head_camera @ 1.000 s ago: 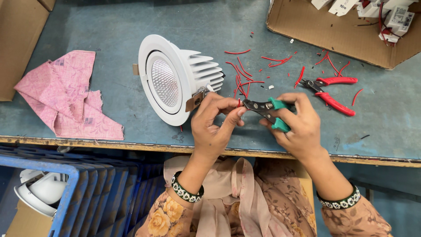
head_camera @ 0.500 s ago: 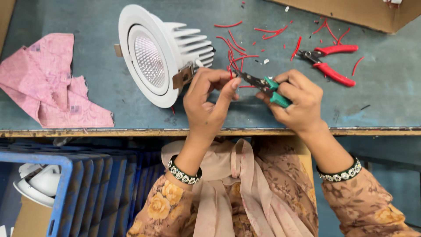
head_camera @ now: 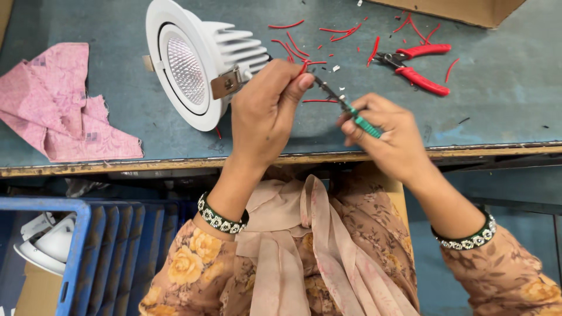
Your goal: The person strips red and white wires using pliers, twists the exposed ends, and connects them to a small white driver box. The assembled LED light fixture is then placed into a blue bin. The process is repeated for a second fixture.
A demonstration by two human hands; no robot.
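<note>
The left hand (head_camera: pixel 263 111) has its fingers pinched shut on the end of a thin red wire (head_camera: pixel 304 65) that leads from the round white recessed lamp with a ribbed metal body (head_camera: pixel 199 58). The right hand (head_camera: pixel 386 131) is closed around the green-handled wire stripper (head_camera: pixel 351 111), whose dark tip meets the wire just beside the left fingertips. Both hands hover over the front edge of the blue-grey surface (head_camera: pixel 503 99). Farther back lie red-handled pliers (head_camera: pixel 418 61) among red wire offcuts (head_camera: pixel 328 35); a pink cloth (head_camera: pixel 58 105) lies to the left.
</note>
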